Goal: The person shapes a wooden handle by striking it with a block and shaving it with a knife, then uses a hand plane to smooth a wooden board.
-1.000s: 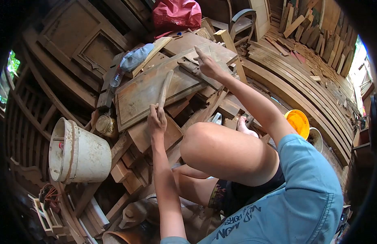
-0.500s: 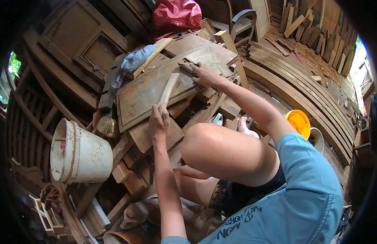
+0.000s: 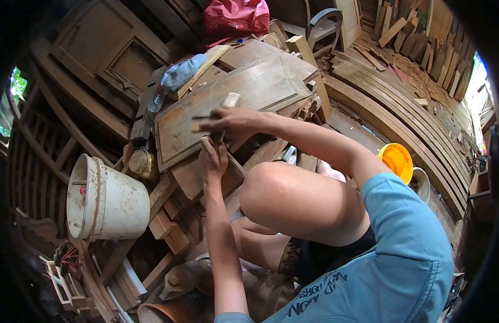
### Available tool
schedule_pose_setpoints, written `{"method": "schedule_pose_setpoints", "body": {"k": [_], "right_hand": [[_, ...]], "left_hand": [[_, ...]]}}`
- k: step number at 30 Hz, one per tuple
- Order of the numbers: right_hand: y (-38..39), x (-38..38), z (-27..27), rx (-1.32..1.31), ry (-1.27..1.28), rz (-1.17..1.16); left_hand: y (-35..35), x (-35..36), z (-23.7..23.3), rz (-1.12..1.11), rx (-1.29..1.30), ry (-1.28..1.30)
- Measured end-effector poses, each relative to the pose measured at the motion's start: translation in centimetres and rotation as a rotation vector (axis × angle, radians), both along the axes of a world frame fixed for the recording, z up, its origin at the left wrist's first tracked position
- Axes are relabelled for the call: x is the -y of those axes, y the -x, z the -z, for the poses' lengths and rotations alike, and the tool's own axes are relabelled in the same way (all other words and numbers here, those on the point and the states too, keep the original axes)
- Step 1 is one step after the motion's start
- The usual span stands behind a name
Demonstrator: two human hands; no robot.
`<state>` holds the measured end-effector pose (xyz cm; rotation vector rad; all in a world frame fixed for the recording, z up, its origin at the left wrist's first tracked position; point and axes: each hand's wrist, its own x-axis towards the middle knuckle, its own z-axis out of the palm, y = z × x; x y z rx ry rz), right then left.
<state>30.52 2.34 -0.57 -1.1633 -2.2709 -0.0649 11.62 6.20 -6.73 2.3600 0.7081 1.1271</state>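
My left hand is wrapped round the lower end of a curved wooden piece, held tilted above a flat wooden panel. Only the pale top end of the curved piece shows clearly; my right hand covers its middle. Closed in that right hand is a small block-like wooden tool, pressed over or against the piece. Motion smears the tool and fingers, so its exact kind cannot be made out. Both hands are close together, the right one just above the left.
A dirty white bucket hangs or stands at left, beside a lidded jar. A blue cloth and plastic bottle lie past the panel. Stacked planks and a yellow container are at right; a red bag sits behind.
My right hand has swung left and towards me, from the panel's far right side onto the curved piece, bringing the block-like tool with it. My left hand has barely moved.
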Motion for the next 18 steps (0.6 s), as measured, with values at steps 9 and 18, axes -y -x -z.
{"method": "schedule_pose_setpoints", "body": {"k": [9, 18], "right_hand": [[1.2, -1.3, 0.8, 0.199, 0.109, 0.193], [-1.9, -2.6, 0.7, 0.171, 0.108, 0.611]], "left_hand": [[-0.2, -0.5, 1.0, -0.113, -0.086, -0.11], [-0.4, 0.5, -1.1, -0.11, -0.205, 0.033]]}}
